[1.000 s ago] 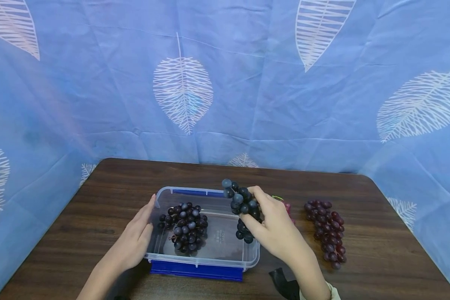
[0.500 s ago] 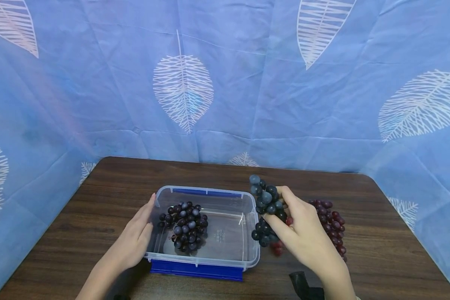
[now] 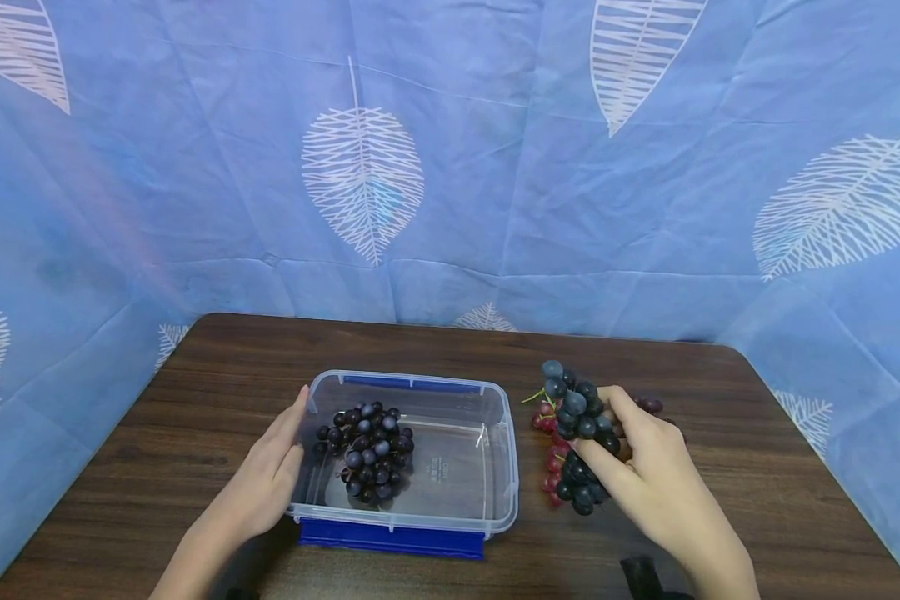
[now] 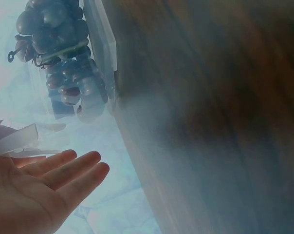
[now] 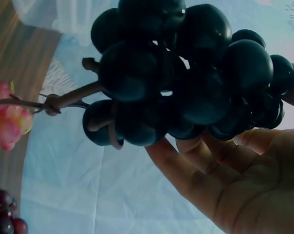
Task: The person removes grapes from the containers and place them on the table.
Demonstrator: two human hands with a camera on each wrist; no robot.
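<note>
In the head view, the right hand (image 3: 656,479) grips a bunch of dark blue-black grapes (image 3: 576,414) above the table, right of a clear plastic box (image 3: 457,522). The right wrist view shows the fingers curled around these dark grapes (image 5: 200,92), with a brown stem sticking out. The left hand (image 3: 258,483) rests against the box's left side, its fingers straight; in the left wrist view the hand (image 4: 49,190) has extended fingers beside the box wall. Inside the box, toward its left side, lies a bunch of purple-black grapes (image 3: 375,454).
Small red grapes (image 3: 553,479) lie beside and partly behind the held bunch. Dark red grapes (image 3: 650,406) are mostly hidden by the right hand. A blue latch flap (image 3: 390,538) hangs at the box's front. Behind the brown wooden table (image 3: 232,358) hangs a blue leaf-patterned cloth (image 3: 450,208).
The right hand has moved right with the blue-black grapes, from over the box's right edge to over the table by the red bunches. The left hand and the box have stayed in place.
</note>
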